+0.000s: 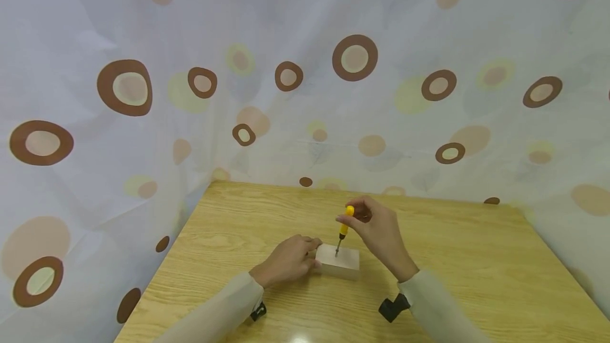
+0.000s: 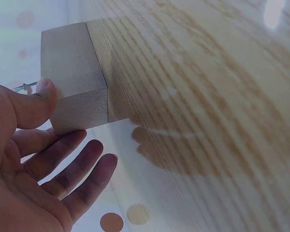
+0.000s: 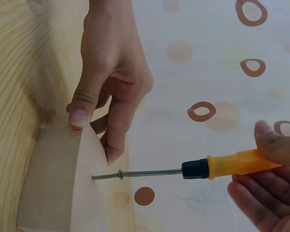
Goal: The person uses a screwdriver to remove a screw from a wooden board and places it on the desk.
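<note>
A pale wooden block (image 1: 339, 269) lies on the table, its left end held by my left hand (image 1: 288, 258) between thumb and fingers. In the left wrist view, the thumb sits by the block's top edge and some fingers are spread off it. My right hand (image 1: 383, 229) grips the yellow handle of a screwdriver (image 3: 232, 165) above the block. The screwdriver's metal shaft reaches down to a screw (image 3: 105, 177), which stands partly in the block's top face with several threads showing. The tip's exact seating in the screw head is too small to tell.
The wood-grain table (image 1: 457, 258) extends around the block on all sides. White sheeting (image 1: 305, 30) with brown and beige circles hangs behind the table and at its sides. Each wrist carries a small black device (image 1: 394, 308).
</note>
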### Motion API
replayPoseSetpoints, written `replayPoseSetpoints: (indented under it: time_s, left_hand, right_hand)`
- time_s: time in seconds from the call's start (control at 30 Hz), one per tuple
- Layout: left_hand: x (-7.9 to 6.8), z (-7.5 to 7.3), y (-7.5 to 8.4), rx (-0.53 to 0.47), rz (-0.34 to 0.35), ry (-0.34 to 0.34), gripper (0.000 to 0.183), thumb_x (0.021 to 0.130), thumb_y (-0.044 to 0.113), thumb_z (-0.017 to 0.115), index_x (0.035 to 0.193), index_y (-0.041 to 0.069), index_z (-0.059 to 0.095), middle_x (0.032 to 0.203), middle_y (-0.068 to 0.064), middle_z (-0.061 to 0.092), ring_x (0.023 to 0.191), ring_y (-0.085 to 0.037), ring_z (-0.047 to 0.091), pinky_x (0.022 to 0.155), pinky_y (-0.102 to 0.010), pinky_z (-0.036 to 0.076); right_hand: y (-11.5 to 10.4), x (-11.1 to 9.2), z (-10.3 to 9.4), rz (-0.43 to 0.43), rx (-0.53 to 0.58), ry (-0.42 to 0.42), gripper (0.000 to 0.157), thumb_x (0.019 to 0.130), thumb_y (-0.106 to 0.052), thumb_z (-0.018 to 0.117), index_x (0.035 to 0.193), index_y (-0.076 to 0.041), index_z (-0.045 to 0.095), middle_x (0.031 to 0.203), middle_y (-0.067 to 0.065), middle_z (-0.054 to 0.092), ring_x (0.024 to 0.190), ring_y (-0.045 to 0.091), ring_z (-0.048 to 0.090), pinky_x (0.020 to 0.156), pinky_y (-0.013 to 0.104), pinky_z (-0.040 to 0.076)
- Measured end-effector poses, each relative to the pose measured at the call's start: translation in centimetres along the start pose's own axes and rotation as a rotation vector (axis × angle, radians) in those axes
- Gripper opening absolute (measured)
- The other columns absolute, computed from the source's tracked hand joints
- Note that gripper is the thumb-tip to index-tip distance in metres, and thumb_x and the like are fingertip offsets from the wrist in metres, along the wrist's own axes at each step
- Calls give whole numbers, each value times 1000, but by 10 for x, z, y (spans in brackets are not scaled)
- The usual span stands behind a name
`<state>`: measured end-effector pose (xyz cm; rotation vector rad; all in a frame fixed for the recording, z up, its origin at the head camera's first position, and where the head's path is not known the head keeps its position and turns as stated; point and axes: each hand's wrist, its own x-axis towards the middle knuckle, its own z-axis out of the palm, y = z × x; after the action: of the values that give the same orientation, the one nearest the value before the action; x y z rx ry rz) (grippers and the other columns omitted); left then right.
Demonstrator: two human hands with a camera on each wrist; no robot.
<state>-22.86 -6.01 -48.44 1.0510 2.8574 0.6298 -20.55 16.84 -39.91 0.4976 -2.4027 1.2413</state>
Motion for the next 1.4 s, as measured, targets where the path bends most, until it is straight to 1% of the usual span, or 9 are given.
replayPoseSetpoints:
  time_s: [0.1,0.27,0.43,0.53,0.77,0.97,1.1,1.23,1.4]
  left_hand:
    - [0,0,0,-6,-1,0,51,98,33,71,140,6,63,137,-5,65,122,-25,63,97,-40,55]
    - [0,0,-1,0,7,10,51,98,35,72,139,6,64,136,-6,66,121,-24,63,98,-40,54]
    - [0,0,-3,5,4,18,51,98,35,72,139,6,64,136,-6,66,122,-24,63,100,-41,53]
    - [-1,0,-3,4,0,18,50,98,34,71,139,6,64,136,-6,66,121,-24,63,99,-41,53]
    - [-2,0,-3,4,5,18,50,99,34,70,139,6,64,137,-6,66,122,-24,63,99,-41,53]
    - [-1,-2,-3,16,5,19,50,99,35,70,140,7,64,137,-5,66,120,-22,63,98,-39,54]
    - [0,0,-3,11,3,12,50,98,36,70,139,7,64,136,-5,66,119,-22,64,97,-38,54]
    - [1,3,-3,17,12,14,50,98,37,70,139,8,64,136,-4,66,119,-21,64,97,-38,54]
    - [1,3,-3,22,19,18,51,99,37,70,139,7,64,137,-5,66,119,-21,64,98,-37,54]
  right_hand:
    - [0,-2,3,-43,24,28,23,87,-19,84,105,-10,73,93,-3,74,81,9,71,75,26,60]
    - [2,0,1,-151,60,-26,20,89,-7,79,109,-8,76,98,-2,77,84,10,74,77,26,60]
    - [1,5,-4,-109,78,-122,23,96,-10,72,118,-15,76,103,-4,77,90,10,74,80,28,60]
    - [-1,6,-5,-78,61,-146,22,98,-16,71,120,-17,75,105,-4,76,91,11,73,81,33,60]
    - [2,4,0,-74,17,-38,26,90,-18,81,115,-13,75,94,-6,75,82,8,72,76,28,60]
    - [3,9,-6,-111,49,-110,21,91,-9,77,112,-13,77,103,-1,78,89,13,75,80,33,61]
    - [3,8,-6,-111,9,-124,20,96,-12,74,115,-17,77,109,-2,77,96,14,74,84,39,60]
    - [2,5,-3,-99,-40,-66,20,94,-18,77,115,-17,76,107,-3,76,90,12,74,81,37,61]
    - [1,2,-3,-79,-35,13,26,90,-17,82,114,-12,76,100,-2,76,84,12,73,77,31,61]
